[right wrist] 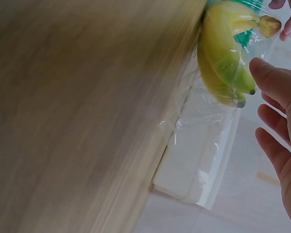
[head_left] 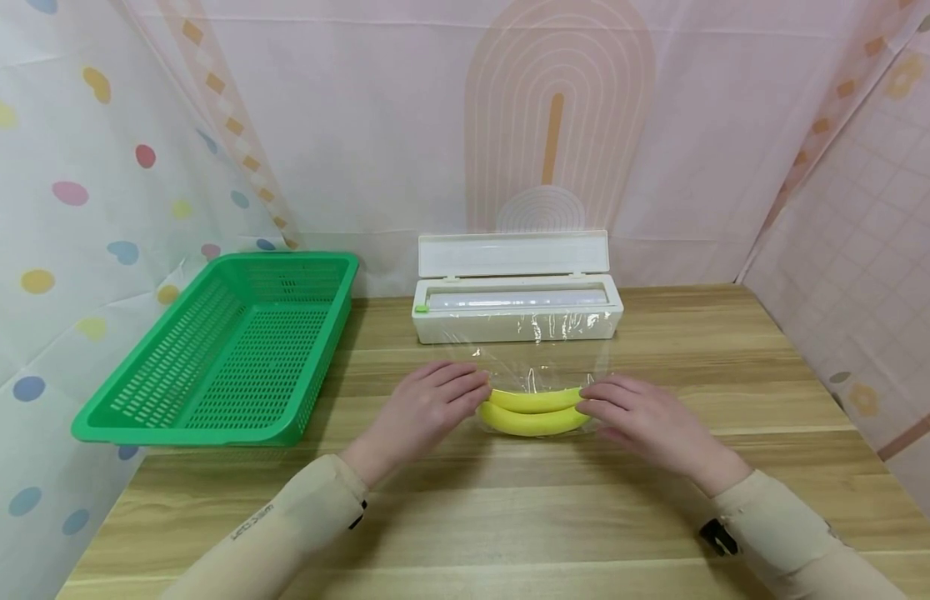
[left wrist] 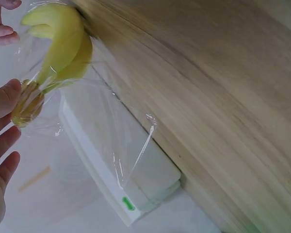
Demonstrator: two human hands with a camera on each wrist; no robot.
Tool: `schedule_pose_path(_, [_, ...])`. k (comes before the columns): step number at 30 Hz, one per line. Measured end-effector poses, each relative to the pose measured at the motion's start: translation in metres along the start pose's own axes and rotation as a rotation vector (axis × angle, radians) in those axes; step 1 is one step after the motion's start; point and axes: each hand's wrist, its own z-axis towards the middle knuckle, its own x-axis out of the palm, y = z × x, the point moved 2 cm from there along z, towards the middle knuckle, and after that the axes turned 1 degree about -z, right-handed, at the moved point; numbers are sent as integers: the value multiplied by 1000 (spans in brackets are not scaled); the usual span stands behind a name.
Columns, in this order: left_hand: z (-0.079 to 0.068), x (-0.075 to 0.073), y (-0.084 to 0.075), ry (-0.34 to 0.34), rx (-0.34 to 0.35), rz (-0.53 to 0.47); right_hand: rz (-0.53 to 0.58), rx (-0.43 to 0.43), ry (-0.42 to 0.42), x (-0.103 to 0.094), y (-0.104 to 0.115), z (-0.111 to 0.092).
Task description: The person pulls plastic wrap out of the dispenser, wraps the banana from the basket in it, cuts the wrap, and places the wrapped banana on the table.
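Observation:
A small bunch of yellow bananas lies on the wood table with clear cling film around it. The film runs back to a white dispenser box with its lid up and a roll inside. My left hand holds the brown stem end, thumb against it. On the other side my right hand has thumb and fingertips at the greenish banana tips, through the film. Its outer fingers are spread apart. Exact finger contact beneath the fruit is partly hidden.
A green plastic basket with slotted sides stands at the left of the table. Patterned cloth hangs behind the table and along both sides. A green slider sits at the left end of the dispenser.

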Motion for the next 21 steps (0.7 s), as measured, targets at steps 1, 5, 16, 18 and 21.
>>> schedule_pose_path(1, [0, 1, 1, 2, 1, -1, -1, 0, 2, 1, 0, 0])
schedule_pose_path(5, [-1, 2, 2, 19, -6, -9, -10, -7, -7, 3, -1, 0])
schedule_pose_path(16, [-2, 6, 5, 60, -58, -37, 11, 17, -17, 9, -6, 2])
schedule_pose_path(18, [-1, 7, 6, 51, -66, -52, 21, 25, -22, 11, -7, 2])
schedule_pose_path(21, [-1, 9, 7, 30, -71, -72, 41, 45, -25, 13, -9, 3])
